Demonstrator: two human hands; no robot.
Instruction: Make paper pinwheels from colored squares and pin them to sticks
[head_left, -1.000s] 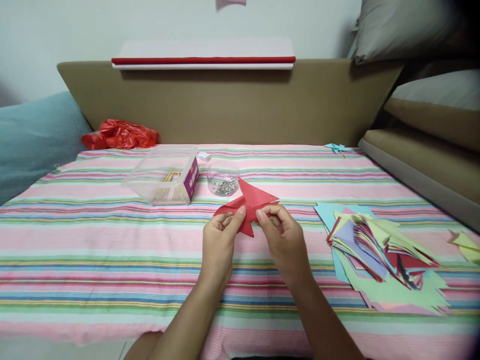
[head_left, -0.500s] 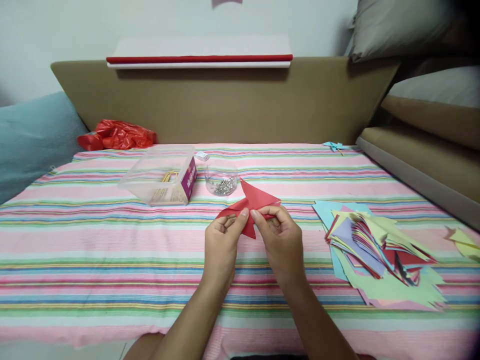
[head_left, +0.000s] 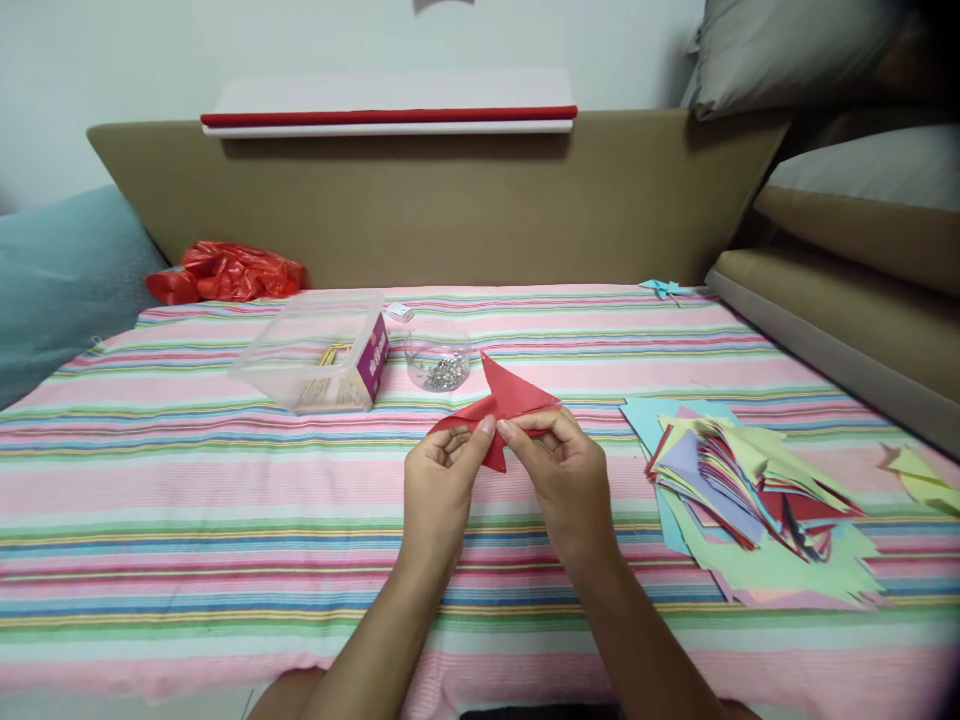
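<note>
A red paper pinwheel shape point(head_left: 510, 392) with pointed blades is held up over the striped cloth. My left hand point(head_left: 442, 480) pinches its left side, and my right hand point(head_left: 562, 475) pinches its right side. Both thumbs press near the middle, their tips almost touching. Whatever lies under the thumbs is hidden. Just beyond the paper stands a round clear container point(head_left: 438, 358) with small metal pieces in it.
A clear plastic box point(head_left: 277, 345) with yellow sticks stands at the left. Stacked coloured paper point(head_left: 750, 490) lies at the right, with a yellow folded paper point(head_left: 919, 478) past it. Behind are a blue pinwheel point(head_left: 661, 289), a small white box point(head_left: 399, 312) and a red bag point(head_left: 232, 272).
The view has shifted slightly, so the surroundings sit a little further left. Both hands keep their pinch on the red paper, which is tilted slightly differently.
</note>
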